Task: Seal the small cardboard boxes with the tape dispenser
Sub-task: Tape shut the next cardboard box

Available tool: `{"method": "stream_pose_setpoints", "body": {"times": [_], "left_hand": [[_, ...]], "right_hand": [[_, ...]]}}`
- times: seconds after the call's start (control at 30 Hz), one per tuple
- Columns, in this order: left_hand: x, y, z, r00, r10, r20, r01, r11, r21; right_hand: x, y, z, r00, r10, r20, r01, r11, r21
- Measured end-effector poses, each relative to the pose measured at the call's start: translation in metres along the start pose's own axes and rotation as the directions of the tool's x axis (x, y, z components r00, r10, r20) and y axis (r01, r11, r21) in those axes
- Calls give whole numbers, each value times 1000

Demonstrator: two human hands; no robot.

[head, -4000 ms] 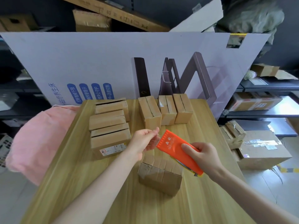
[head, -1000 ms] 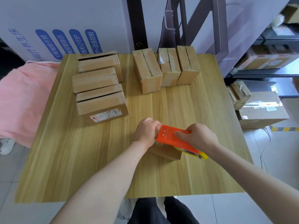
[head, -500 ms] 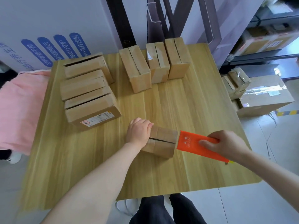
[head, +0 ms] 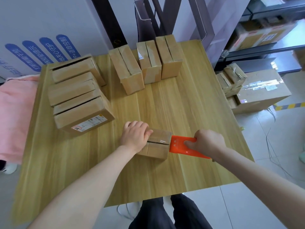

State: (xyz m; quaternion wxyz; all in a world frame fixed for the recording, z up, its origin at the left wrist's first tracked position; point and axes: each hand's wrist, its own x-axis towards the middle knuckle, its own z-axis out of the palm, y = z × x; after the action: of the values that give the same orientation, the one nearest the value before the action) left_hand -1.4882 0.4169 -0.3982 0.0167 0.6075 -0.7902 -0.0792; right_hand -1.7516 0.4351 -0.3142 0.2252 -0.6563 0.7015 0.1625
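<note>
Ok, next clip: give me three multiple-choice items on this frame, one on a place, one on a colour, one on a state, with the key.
1. Where is the tape dispenser?
A. at the right end of the box being sealed
B. on the pink cloth
C. on the floor

2. What colour is the dispenser?
A. blue
B. orange
C. black

3. What is the left hand doing?
A. hanging free off the table
B. lifting a box from the row at the back
C. pressing on the box's left end

Key: 1 A, it meets that end, held by the right hand; 2 B, its body is orange; 3 C, the hand rests on the box.
</note>
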Motion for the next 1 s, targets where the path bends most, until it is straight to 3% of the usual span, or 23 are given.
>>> {"method": "stream_pose_setpoints", "body": {"times": [0.1,0.37,0.67,1.0], "left_hand": [[0,15,4,992,120,47,-120,993,10],[3,29,6,990,134,45,-134,991,-18],[1,31,5,993,113,38,-112,994,-13],[-12,37,8,999,-4,-40,3,1000,-9]], "right_hand": [[2,-9,-6,1000,11,-22,-11,1000,-26],[10,-35,-23,999,42,-9,-43,993,-111],[11,-43,-29,995,96,21,-93,991,-95],[9,-57,-35,998,68,6,-67,990,-124]]}}
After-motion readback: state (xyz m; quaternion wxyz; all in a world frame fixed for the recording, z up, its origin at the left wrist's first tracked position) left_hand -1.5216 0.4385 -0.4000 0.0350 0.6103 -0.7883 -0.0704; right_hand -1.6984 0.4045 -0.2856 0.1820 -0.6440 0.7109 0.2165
